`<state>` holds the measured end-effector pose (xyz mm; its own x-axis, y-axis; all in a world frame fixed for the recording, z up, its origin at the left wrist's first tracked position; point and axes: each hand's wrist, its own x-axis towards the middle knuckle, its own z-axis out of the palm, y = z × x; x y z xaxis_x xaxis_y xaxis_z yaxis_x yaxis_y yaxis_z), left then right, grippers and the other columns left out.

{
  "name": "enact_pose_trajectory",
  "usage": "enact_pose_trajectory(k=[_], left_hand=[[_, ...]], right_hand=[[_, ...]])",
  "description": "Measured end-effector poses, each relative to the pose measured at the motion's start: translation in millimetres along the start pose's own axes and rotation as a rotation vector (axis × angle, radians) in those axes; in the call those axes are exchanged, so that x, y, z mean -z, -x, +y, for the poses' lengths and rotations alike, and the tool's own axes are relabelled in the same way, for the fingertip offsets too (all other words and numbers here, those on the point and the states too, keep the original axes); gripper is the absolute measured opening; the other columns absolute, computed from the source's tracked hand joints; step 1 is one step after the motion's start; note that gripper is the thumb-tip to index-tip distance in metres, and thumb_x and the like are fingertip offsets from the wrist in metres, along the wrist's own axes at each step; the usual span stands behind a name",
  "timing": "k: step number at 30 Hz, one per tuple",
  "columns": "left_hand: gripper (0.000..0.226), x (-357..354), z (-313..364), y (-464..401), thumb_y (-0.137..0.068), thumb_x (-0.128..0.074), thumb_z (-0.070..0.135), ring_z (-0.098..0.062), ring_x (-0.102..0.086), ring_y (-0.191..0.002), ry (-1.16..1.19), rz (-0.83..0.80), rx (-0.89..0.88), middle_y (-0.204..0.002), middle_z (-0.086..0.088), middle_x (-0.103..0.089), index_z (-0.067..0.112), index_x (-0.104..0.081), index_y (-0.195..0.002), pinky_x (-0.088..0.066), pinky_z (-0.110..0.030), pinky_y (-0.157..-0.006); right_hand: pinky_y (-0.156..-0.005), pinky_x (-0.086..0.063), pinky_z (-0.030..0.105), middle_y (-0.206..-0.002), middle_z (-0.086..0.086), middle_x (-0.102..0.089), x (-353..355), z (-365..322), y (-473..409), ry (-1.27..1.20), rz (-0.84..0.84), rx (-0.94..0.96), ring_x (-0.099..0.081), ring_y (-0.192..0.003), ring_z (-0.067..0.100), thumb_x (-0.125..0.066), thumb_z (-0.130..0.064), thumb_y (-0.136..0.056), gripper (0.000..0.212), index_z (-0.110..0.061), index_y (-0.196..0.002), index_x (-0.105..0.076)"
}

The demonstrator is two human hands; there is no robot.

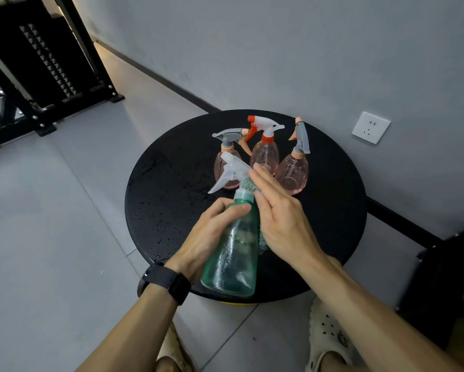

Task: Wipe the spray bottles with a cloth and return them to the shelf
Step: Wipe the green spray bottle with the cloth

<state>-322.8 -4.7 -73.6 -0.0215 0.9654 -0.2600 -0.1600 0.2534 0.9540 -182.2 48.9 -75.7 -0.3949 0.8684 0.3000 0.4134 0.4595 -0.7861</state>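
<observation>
The left hand (212,234) grips a green translucent spray bottle (232,253) around its upper body, fingers curled round it, and holds it tilted above the near part of the round black worktop (171,183), its white trigger head (232,170) pointing toward the far left. The right hand (279,213) lies against the bottle's right side with fingers nearly straight, pressing a green cloth (249,183) to the neck; only scraps of cloth show at the neck and under the palm, so how much of the bottle it covers is hard to tell. A dark watch (163,283) sits on the left wrist. Three pink spray bottles stand upright near the far edge of the worktop: one with a grey head (226,173) partly behind the green bottle's trigger, one with a white and orange head (264,154) in the middle, and another grey-headed one (292,173) on the right. Water droplets speckle the worktop's left side. A wall socket (371,127) is on the grey wall beyond.
</observation>
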Motion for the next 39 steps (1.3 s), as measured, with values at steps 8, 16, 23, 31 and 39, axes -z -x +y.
enact_pose_trajectory(k=[8,16,23,31,39], left_hand=[[0.085,10.6,0.9,-8.5,-0.075,-0.078,0.051,-0.033,-0.06,-0.081,0.271,0.06,0.076,-0.104,-0.024,-0.055,-0.01,-0.047,-0.126,-0.053,-0.043,-0.071],[0.08,19.3,-3.0,-14.3,-0.076,-0.076,0.053,-0.024,-0.065,-0.082,0.277,0.216,0.002,-0.104,-0.015,-0.06,-0.002,-0.052,-0.128,-0.054,-0.038,-0.071],[0.085,30.6,-3.6,-17.1,-0.073,-0.077,0.059,-0.025,-0.064,-0.079,0.365,0.267,-0.01,-0.104,-0.016,-0.058,0.0,-0.052,-0.129,-0.054,-0.04,-0.071],[0.048,40.4,-1.4,-20.2,-0.084,-0.063,0.056,-0.026,-0.061,-0.07,0.356,0.34,-0.072,-0.083,-0.012,-0.058,0.014,-0.056,-0.105,-0.053,-0.039,-0.068],[0.049,29.6,2.3,-16.3,-0.093,-0.056,0.052,-0.026,-0.065,-0.073,0.364,0.393,-0.051,-0.085,-0.012,-0.063,0.007,-0.058,-0.113,-0.056,-0.038,-0.067]], right_hand=[[-0.116,-0.023,0.018,-0.154,-0.007,-0.034,-8.4,-7.7,7.5,-0.06,-0.071,-0.03,-0.026,-0.14,-0.005,-0.039,-0.014,-0.104,0.044,-0.015,-0.147,-0.038],[-0.109,-0.021,0.005,-0.151,-0.011,-0.034,-19.7,-22.5,17.3,-0.129,-0.121,-0.048,-0.026,-0.138,-0.009,-0.039,-0.012,-0.103,0.043,-0.015,-0.146,-0.038],[-0.109,-0.022,0.005,-0.15,-0.015,-0.032,-25.9,-26.5,23.8,-0.17,-0.17,-0.039,-0.025,-0.137,-0.012,-0.039,-0.013,-0.104,0.042,-0.015,-0.146,-0.04],[-0.112,-0.02,0.009,-0.149,-0.018,-0.029,-28.8,-27.7,30.4,-0.123,-0.228,0.035,-0.022,-0.139,-0.011,-0.038,-0.014,-0.104,0.042,-0.015,-0.146,-0.039],[-0.112,-0.02,0.009,-0.146,-0.02,-0.032,-29.1,-29.2,26.4,-0.212,-0.201,-0.023,-0.024,-0.137,-0.014,-0.04,-0.012,-0.104,0.041,-0.015,-0.144,-0.042]])
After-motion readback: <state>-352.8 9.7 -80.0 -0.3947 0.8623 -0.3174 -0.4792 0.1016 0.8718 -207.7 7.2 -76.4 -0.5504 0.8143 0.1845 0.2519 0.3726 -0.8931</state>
